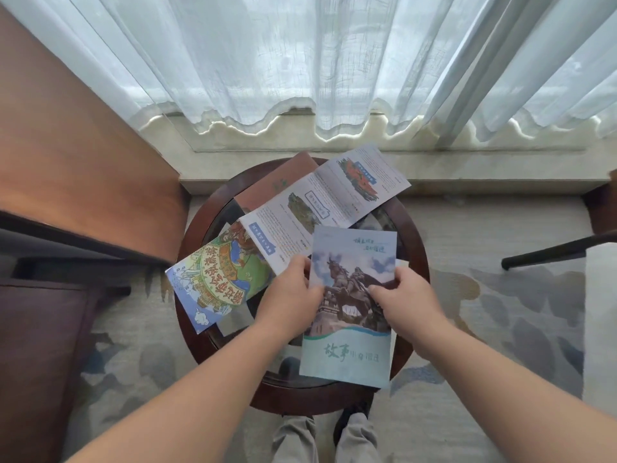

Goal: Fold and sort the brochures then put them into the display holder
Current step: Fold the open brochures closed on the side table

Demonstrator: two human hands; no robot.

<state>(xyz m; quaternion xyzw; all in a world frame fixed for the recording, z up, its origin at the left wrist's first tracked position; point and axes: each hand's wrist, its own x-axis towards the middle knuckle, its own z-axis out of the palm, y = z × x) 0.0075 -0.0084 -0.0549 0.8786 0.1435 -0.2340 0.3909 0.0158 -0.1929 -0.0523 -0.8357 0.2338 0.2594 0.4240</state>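
Note:
A folded blue brochure (350, 355) with a horse-rider statue on its cover is held above the near side of a small round table (414, 235). My left hand (290, 295) grips its left edge and my right hand (405, 295) pinches its right side, thumb on the cover. Behind it an unfolded white brochure (320, 202) with text panels lies diagonally across the table. A colourful map-style brochure (217, 279) lies open at the left, overhanging the rim. A brown folded brochure (277, 182) lies under the white one at the back. I see no display holder.
A wooden chair (83, 195) stands at the left and another chair's dark arm (554, 252) at the right. Sheer curtains (300, 61) hang over the window sill behind the table. My legs and a shoe (347, 426) show below the table on patterned carpet.

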